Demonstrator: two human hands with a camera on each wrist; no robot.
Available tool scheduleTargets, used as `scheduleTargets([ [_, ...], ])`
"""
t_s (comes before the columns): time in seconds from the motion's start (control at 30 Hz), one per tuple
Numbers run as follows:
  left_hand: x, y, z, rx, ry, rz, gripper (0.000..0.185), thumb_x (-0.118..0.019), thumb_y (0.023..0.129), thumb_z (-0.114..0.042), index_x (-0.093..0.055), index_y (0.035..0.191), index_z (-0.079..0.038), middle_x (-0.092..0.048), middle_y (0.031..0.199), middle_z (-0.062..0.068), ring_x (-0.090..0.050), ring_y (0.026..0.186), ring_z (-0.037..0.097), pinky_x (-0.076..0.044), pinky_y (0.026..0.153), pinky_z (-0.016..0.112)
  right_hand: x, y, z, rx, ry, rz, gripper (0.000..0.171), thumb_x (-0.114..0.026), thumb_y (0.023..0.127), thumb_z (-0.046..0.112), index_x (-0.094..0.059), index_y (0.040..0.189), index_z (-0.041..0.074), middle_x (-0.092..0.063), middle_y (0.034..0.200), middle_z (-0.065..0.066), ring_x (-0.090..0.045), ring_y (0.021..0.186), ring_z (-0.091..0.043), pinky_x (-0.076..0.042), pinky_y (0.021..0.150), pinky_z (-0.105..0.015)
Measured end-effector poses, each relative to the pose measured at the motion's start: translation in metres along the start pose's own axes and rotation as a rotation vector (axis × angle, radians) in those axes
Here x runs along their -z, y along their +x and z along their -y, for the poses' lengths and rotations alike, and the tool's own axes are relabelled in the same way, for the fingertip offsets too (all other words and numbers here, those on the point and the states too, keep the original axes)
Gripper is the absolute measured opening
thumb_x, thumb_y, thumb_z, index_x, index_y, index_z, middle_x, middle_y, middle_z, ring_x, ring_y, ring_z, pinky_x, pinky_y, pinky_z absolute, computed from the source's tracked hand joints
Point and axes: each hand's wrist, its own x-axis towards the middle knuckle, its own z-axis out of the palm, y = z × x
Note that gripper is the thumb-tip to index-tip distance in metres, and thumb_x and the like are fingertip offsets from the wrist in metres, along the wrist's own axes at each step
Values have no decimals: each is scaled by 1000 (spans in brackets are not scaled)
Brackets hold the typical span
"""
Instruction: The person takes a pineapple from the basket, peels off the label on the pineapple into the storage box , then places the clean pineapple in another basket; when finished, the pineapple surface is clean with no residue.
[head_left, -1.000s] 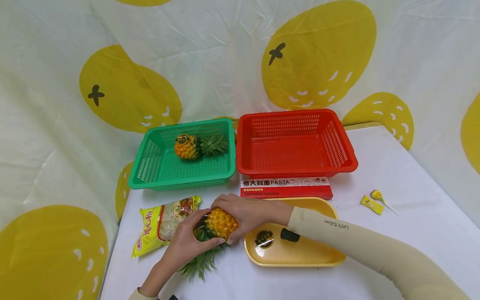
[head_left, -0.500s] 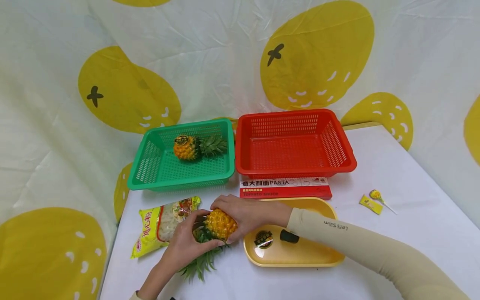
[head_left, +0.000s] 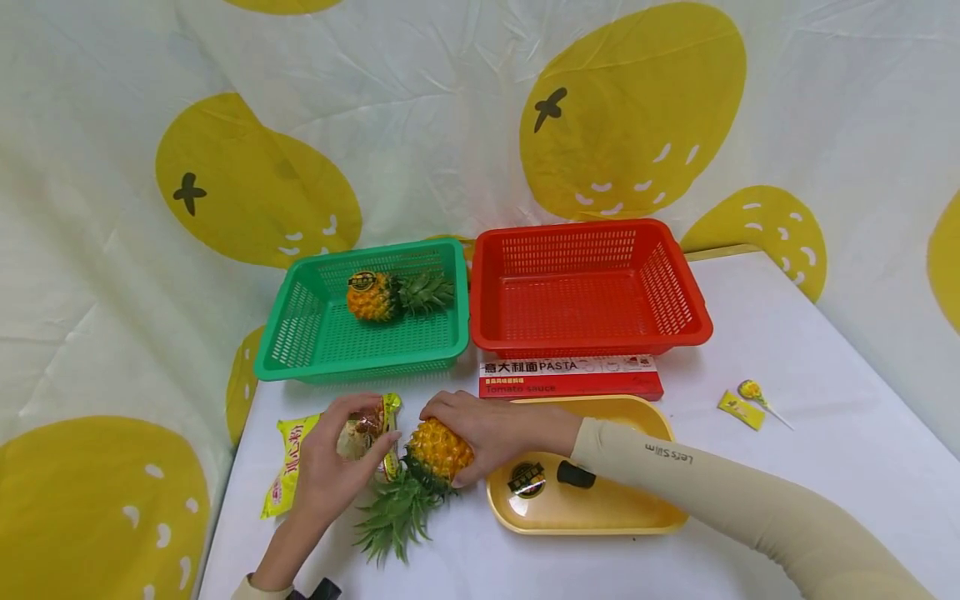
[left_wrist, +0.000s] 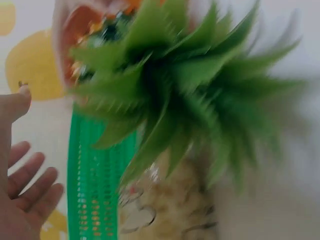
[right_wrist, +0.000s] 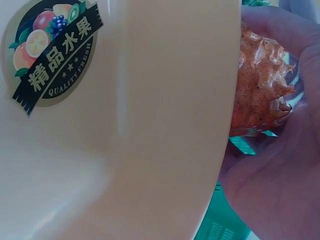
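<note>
A small pineapple lies at the front of the table, its leafy crown pointing toward the near left. My right hand grips the fruit's body; in the right wrist view the fingers and thumb curl round its orange rind. My left hand is apart from the pineapple, above a yellow bag of noodles that it partly hides. In the left wrist view the left hand's fingers are spread and hold nothing, with the blurred green leaves beside them.
A green basket holds another pineapple. A red basket stands to its right, with a red pasta box in front. A yellow oval tray lies under the right forearm. A lollipop and a small yellow packet lie far right.
My left hand has let go of the pineapple and moved left, over the noodle bag. The right hand keeps its grip, and the pineapple has hardly moved.
</note>
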Motion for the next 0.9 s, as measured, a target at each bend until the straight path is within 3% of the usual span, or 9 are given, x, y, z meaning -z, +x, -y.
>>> scheduleTargets([
  [0.13,14,14,11,-55,16,-125,49,-93,78,-7,-75,124,-8,-72,125,5,-66,113,29,-45,100,23,-1,-1,-1,-8,3,1,89,-87,85,42,-41,153,6,-48,146,-7,-46,130,-21,-40,111,-30],
  [0.23,26,25,23,-51,54,-200,45,-91,79,-8,-76,121,-4,-72,124,9,-64,118,32,-42,105,23,-2,-1,0,-14,-1,3,89,-87,85,42,-41,153,7,-47,146,-6,-45,130,-20,-41,109,-28],
  [0.43,52,43,53,44,129,-295,44,-89,84,-10,-74,124,0,-69,129,13,-58,125,32,-38,109,28,-3,0,3,-48,-30,25,97,-87,84,50,-37,156,8,-43,151,-6,-45,132,-21,-43,108,-30],
  [0.57,67,51,73,151,145,-343,49,-90,85,-13,-71,127,2,-67,132,15,-55,126,28,-37,106,27,-5,0,5,-64,-28,27,99,-88,84,53,-36,156,10,-41,151,-5,-44,132,-21,-44,107,-30],
  [0.67,73,54,88,261,143,-342,54,-89,86,-18,-68,132,2,-63,135,16,-52,126,31,-38,104,33,-6,-1,4,-68,-21,23,98,-88,84,52,-37,156,10,-42,151,-3,-44,134,-20,-43,109,-31],
  [0.9,79,53,121,608,55,-220,77,-83,93,-38,-48,157,-10,-43,156,18,-44,140,41,-36,117,54,-5,-2,4,-56,10,19,97,-90,83,50,-38,154,9,-45,150,-2,-44,133,-19,-42,110,-31],
])
